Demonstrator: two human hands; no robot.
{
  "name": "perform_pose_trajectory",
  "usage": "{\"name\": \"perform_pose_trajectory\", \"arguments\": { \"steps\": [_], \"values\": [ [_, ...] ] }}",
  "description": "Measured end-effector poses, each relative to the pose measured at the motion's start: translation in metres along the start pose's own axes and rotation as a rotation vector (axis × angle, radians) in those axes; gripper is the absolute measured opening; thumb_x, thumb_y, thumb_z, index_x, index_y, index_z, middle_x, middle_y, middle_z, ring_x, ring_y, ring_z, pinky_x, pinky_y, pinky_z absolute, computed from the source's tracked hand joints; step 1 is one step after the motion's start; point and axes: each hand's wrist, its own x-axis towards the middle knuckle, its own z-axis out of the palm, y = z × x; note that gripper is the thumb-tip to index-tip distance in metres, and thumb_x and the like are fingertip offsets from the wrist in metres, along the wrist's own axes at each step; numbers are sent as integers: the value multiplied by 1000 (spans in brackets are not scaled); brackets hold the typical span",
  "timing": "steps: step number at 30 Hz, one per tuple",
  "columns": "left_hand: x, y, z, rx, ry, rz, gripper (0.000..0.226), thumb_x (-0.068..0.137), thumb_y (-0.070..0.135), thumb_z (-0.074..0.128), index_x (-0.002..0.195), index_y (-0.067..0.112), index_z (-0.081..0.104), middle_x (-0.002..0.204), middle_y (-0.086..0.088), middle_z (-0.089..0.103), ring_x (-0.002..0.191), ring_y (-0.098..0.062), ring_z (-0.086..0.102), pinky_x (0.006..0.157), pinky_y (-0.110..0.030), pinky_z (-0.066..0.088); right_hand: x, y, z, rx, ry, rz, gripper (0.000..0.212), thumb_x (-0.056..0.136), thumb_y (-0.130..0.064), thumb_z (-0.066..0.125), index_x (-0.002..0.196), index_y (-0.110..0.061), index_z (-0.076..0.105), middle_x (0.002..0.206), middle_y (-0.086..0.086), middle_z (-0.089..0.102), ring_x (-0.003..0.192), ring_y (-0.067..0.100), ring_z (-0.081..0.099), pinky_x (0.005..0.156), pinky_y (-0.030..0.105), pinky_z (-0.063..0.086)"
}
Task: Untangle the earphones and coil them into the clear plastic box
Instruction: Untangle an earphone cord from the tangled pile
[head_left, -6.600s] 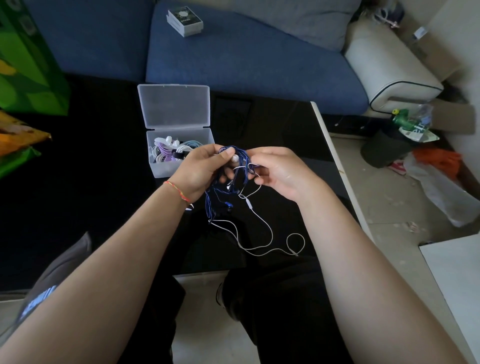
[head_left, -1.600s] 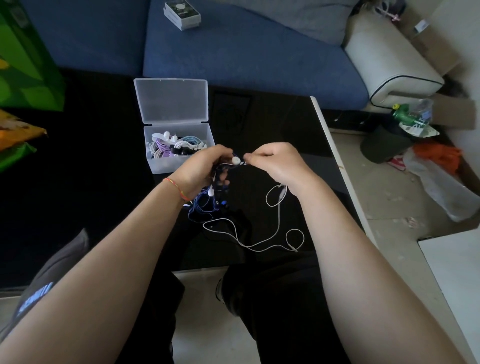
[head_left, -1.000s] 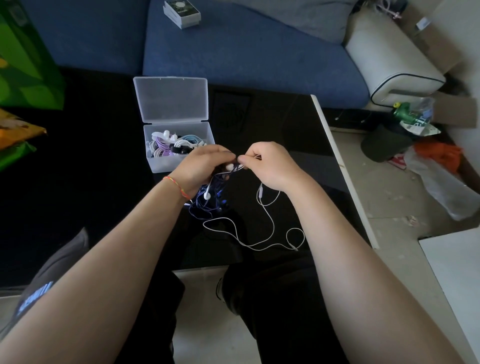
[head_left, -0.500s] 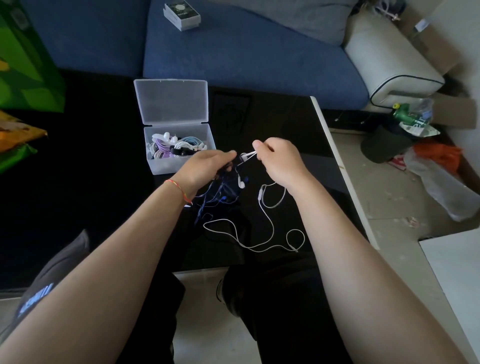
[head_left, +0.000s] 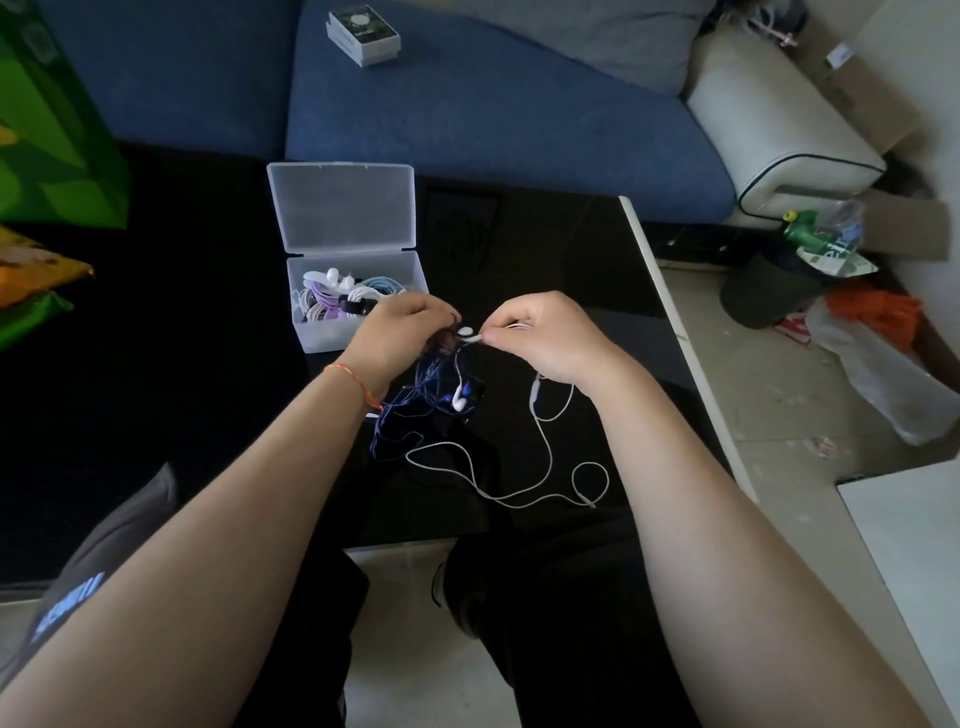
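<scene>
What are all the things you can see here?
Clear plastic box: one, lid open, on the black table, coiled earphones inside.
White earphones: one set, cable looping over the table.
Blue earphones: one tangled set, under the left hand.
Black table: one, glossy, centre.
Sofa: one, blue, behind the table.
Small box: one, dark-topped, on the sofa.
Bin: one, dark, floor at right.
Left hand: grips the blue tangle.
Right hand: pinches a white earbud.
</scene>
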Motion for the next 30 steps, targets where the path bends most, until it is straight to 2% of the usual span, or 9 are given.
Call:
{"name": "perform_pose_trajectory", "arguments": {
  "steps": [3,5,6,9,13,17,22,25,30],
  "values": [
    [-3,2,0,-65,-64,-11,21,96,13,53,84,16,70,75,-4,65,71,-14,60,75,-30,44,-1,0,-3,79,-39,16,15,99,-18,59,101,-13,73,75,-26,64,67,-23,54,58,-3,36],
    [-4,4,0,-144,-108,-30,23,94,19,49,84,13,69,71,-4,61,66,-14,57,73,-30,40,-2,0,-4,121,-38,43,16,101,-21,56,97,-15,70,57,-29,57,53,-18,50,52,4,36],
    [-4,4,0,-167,-139,-37,24,93,23,50,85,13,69,71,-4,60,66,-13,56,72,-30,39,-2,0,-4,136,-23,54,18,101,-23,55,94,-16,70,54,-24,54,49,-11,49,52,8,35],
    [-5,4,-3,-91,-202,6,17,94,27,62,86,15,71,74,-1,61,70,-11,57,74,-27,42,-3,1,-3,213,-22,85,21,102,-25,53,91,-16,69,59,-10,43,50,6,36,50,20,27],
    [-2,-2,-12,-89,-227,49,9,93,16,65,87,17,72,85,1,68,83,-14,60,82,-27,47,-4,1,-5,310,-113,88,24,105,-22,48,95,-9,65,61,-5,38,50,8,28,47,23,22],
    [-1,-1,-12,-135,-280,60,11,95,14,59,89,16,68,79,4,65,77,-9,59,81,-24,47,-3,1,-3,504,-169,104,24,106,-19,45,91,-7,59,67,0,43,53,10,31,53,28,20],
    [1,-4,-8,-142,-293,14,15,100,14,53,91,14,65,85,-3,66,78,-12,62,82,-28,48,-2,-4,3,496,-187,32,25,106,-20,47,89,-8,62,70,0,50,55,9,40,52,25,28],
    [3,-8,-5,-33,-267,2,16,99,11,54,86,13,63,77,-2,66,69,-12,61,79,-29,48,-1,-11,4,586,-62,-9,26,107,-20,44,88,-8,58,69,1,52,56,11,42,50,24,28],
    [4,-9,-4,123,-252,-9,9,95,16,62,93,11,69,74,0,64,64,-5,58,65,-16,47,2,-12,1,718,209,56,26,107,-21,45,90,-8,60,79,4,62,57,11,51,52,25,36]
  ]
}}
